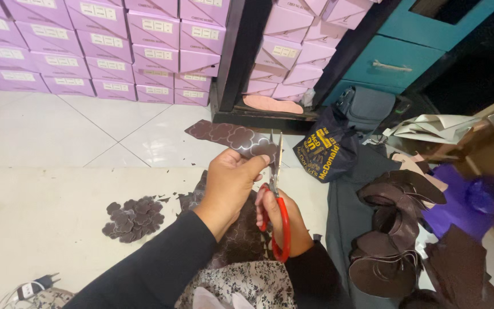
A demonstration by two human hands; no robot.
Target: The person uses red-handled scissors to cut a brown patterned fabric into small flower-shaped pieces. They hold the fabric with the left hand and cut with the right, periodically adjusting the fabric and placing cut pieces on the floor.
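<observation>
My left hand [230,182] pinches a dark brown strip of material [230,135] marked with pale flower outlines, holding it up over the floor. My right hand [284,220] grips red-handled scissors [275,197], whose blades point upward and meet the strip's near end beside my left thumb. A pile of cut-out brown flower shapes [134,217] lies on the pale mat to the left. More of the same dark material [241,240] drapes over my lap under both hands.
Stacked lilac boxes [98,46] line the back wall. A dark printed bag [327,151] sits by a teal cabinet [395,63]. Brown curved leather pieces [393,229] and purple cloth [464,200] lie to the right. A plug [35,284] rests lower left.
</observation>
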